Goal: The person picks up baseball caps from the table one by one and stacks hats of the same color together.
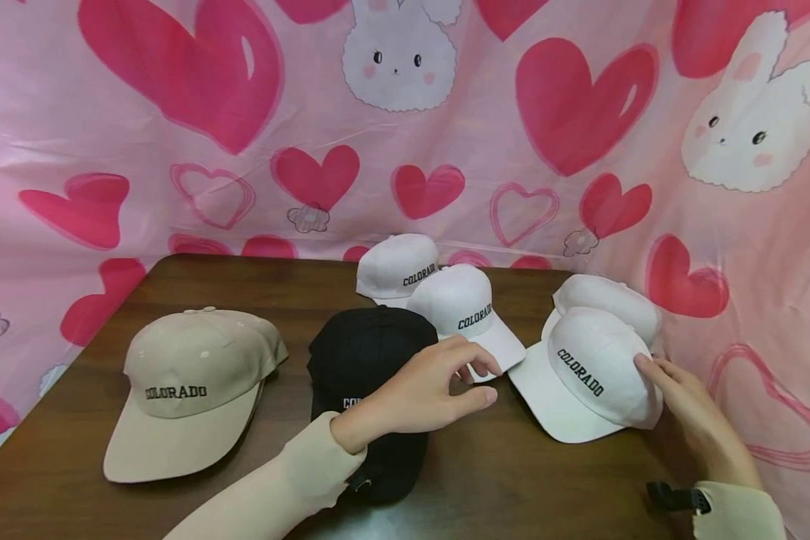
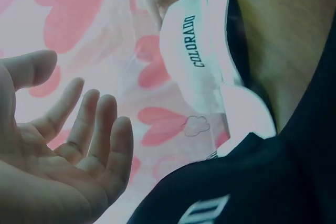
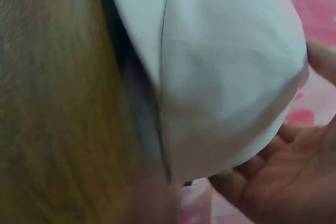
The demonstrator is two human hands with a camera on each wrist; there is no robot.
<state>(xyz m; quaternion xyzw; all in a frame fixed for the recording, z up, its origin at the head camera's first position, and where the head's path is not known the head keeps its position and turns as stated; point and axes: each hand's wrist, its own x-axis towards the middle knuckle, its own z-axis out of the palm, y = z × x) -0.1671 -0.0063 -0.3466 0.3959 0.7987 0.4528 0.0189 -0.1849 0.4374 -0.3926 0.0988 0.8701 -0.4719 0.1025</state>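
At the right of the table, a white cap (image 1: 589,371) lettered COLORADO faces forward, its brim pointing to the front left. My right hand (image 1: 688,412) grips it by the back of the crown. The right wrist view shows the thumb against the crown (image 3: 231,72) and the other fingers behind its rear edge, partly hidden. My left hand (image 1: 428,386) hovers above a black cap (image 1: 371,341) with its fingers loosely bent and nothing in them. The left wrist view shows its palm, apart from every cap. The forearm covers part of the black cap's lettering.
Another white cap (image 1: 610,296) stands close behind the gripped one, near the cloth. Two more white caps, a nearer one (image 1: 455,296) and a farther one (image 1: 398,262), overlap at the back middle. A beige cap (image 1: 196,360) sits at the left. A heart-patterned cloth (image 1: 405,135) hangs around the table.
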